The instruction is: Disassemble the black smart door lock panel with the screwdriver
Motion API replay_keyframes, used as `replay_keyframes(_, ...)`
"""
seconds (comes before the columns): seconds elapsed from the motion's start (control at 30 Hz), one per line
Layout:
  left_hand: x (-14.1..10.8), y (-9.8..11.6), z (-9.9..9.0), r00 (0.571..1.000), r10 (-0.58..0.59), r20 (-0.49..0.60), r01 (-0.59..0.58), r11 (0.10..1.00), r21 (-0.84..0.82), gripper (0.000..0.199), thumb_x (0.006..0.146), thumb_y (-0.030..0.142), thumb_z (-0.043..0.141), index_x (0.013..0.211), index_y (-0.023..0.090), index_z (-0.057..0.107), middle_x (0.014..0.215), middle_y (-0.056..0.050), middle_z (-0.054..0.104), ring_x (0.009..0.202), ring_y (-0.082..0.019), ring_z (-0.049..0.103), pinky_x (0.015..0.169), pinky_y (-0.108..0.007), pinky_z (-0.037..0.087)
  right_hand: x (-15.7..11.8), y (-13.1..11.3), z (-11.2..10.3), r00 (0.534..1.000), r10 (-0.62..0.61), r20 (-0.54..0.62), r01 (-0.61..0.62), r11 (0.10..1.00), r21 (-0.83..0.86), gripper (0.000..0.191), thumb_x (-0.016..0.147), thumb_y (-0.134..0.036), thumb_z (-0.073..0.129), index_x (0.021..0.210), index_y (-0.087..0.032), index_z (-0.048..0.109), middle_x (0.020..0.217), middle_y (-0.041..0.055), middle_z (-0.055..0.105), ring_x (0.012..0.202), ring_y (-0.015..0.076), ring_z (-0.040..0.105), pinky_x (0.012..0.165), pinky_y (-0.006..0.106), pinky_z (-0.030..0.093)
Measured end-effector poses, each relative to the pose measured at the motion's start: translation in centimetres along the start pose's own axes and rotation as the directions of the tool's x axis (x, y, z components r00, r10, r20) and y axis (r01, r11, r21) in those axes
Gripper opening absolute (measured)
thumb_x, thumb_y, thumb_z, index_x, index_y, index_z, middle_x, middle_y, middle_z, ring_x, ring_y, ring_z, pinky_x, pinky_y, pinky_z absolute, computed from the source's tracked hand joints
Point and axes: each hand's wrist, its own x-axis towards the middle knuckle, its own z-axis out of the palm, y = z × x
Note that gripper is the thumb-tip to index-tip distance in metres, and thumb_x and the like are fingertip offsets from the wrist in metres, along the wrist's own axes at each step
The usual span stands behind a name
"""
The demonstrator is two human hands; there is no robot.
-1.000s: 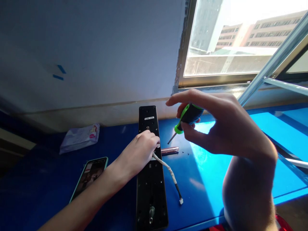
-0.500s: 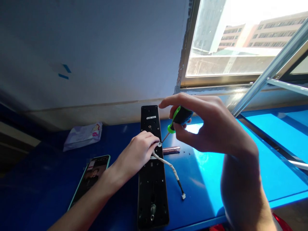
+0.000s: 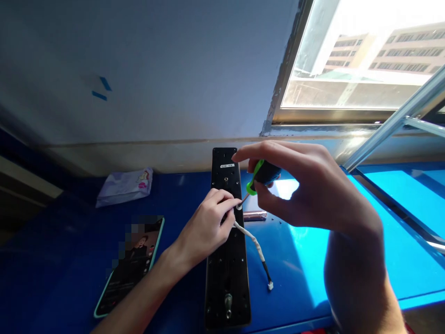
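Observation:
A long black panel (image 3: 227, 269) with a CE 16 label lies lengthwise on the blue table. My left hand (image 3: 212, 220) rests on its middle, fingers bent together near a small white round piece (image 3: 239, 207); anything between the fingertips is too small to name. My right hand (image 3: 302, 181) grips a green and black screwdriver (image 3: 266, 172), its index finger stretched toward the panel's far end. The screwdriver's tip meets the panel's right edge beside the white piece and my left fingertips. From under my left hand a white cable (image 3: 255, 243) runs over the panel's right edge to a white connector (image 3: 270, 286).
A phone (image 3: 139, 260) in a light green case lies left, partly behind my left forearm. Behind it is a white packet (image 3: 125, 185). A copper-coloured cylinder (image 3: 255, 215) and small dark screws lie right of the panel. A metal ladder (image 3: 392, 123) slants at the right.
The screwdriver's tip has moved from beside the panel's edge onto the white piece. My left fingers have shifted slightly. The whole view has swung a little, so things appear further right.

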Motion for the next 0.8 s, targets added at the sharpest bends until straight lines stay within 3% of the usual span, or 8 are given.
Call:
replay_keyframes(0.13,-0.1,-0.2,0.2,1.0,0.006,-0.021,-0.006,1.0,-0.018,0.027,0.097,0.007,0.053,0.104,0.018,0.077,0.108,-0.008,0.071,0.106,-0.023,0.063,0.098,-0.04,0.059,0.0,-0.3,0.1,1.0,0.013,0.001,-0.013,1.0,-0.021,0.045,0.083,-0.004,0.061,0.126,-0.013,0.068,0.107,0.0051,0.077,0.088,0.0141,0.073,0.075,0.026,0.059)
replay_keyframes(0.33,-0.5,-0.4,0.7,0.999,0.001,-0.034,-0.003,0.999,-0.052,0.034,0.098,0.007,0.052,0.123,0.016,0.075,0.109,-0.008,0.07,0.106,-0.022,0.062,0.098,-0.039,0.058,0.0,-0.3,0.1,1.0,0.023,0.005,-0.023,0.999,-0.03,0.04,0.085,-0.006,0.066,0.124,-0.013,0.068,0.112,0.0076,0.078,0.089,0.0173,0.075,0.073,0.03,0.062)
replay_keyframes(0.5,-0.7,-0.5,0.9,0.999,0.008,-0.046,-0.011,0.998,-0.059,0.035,0.099,0.006,0.052,0.124,0.015,0.075,0.111,-0.009,0.07,0.109,-0.023,0.061,0.1,-0.039,0.058,0.2,-0.8,-0.1,0.996,0.067,0.059,-0.067,0.998,-0.016,0.035,0.088,-0.01,0.066,0.122,-0.02,0.068,0.113,0.0047,0.078,0.09,0.0177,0.075,0.078,0.033,0.063)
replay_keyframes(0.63,-0.7,-0.4,1.0,0.998,0.002,-0.066,-0.006,0.998,-0.06,0.035,0.098,0.006,0.052,0.121,0.017,0.076,0.109,-0.009,0.071,0.107,-0.023,0.062,0.098,-0.04,0.058,0.3,-0.6,0.2,0.997,0.071,-0.004,-0.071,0.99,-0.12,0.01,0.092,-0.026,0.075,0.1,-0.023,0.07,0.085,-0.0005,0.073,0.069,0.0151,0.067,0.062,0.034,0.055)
replay_keyframes(0.7,-0.8,-0.4,1.2,0.997,-0.002,-0.082,-0.003,0.998,-0.062,0.035,0.098,0.006,0.052,0.121,0.017,0.076,0.109,-0.009,0.071,0.107,-0.023,0.062,0.098,-0.04,0.059,0.3,-0.4,0.3,0.996,0.065,-0.055,-0.074,0.983,-0.17,0.011,0.092,-0.027,0.078,0.087,-0.024,0.068,0.073,-0.003,0.067,0.061,0.0129,0.059,0.055,0.032,0.048)
replay_keyframes(0.77,-0.8,-0.5,1.3,0.995,-0.001,-0.099,-0.004,0.998,-0.055,0.034,0.098,0.006,0.052,0.121,0.016,0.076,0.11,-0.009,0.071,0.106,-0.023,0.062,0.098,-0.041,0.058,0.2,-0.4,0.2,0.996,0.077,-0.036,-0.08,0.99,-0.118,0.005,0.094,-0.022,0.074,0.094,-0.025,0.07,0.08,-0.0023,0.071,0.065,0.0127,0.063,0.06,0.031,0.052)
replay_keyframes(0.8,-0.8,-0.5,1.4,0.994,0.003,-0.107,-0.008,0.999,-0.05,0.034,0.098,0.006,0.052,0.121,0.015,0.076,0.11,-0.009,0.071,0.107,-0.023,0.063,0.098,-0.041,0.058,0.2,-0.5,0.1,0.996,0.086,-0.002,-0.086,0.994,-0.066,0.012,0.094,-0.019,0.071,0.104,-0.025,0.07,0.091,-0.0011,0.075,0.071,0.0136,0.068,0.066,0.031,0.056)
